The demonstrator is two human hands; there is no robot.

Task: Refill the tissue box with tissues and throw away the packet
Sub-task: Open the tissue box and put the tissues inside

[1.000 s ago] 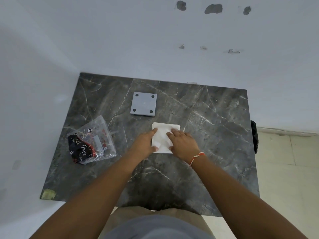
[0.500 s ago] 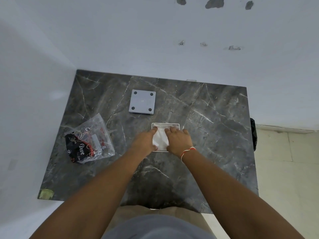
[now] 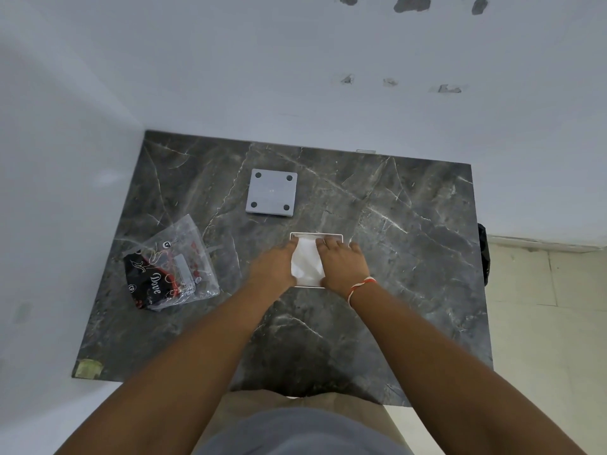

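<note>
Seen from above, a dark marble tabletop sits in a white corner. Near its middle, both hands press flat on a white stack of tissues sitting in the open tissue box, whose white rim shows around it. The left hand covers the stack's left side, the right hand its right; each grip is spread, palm down. A grey square lid lies just beyond. The crumpled clear packet lies well apart, left.
</note>
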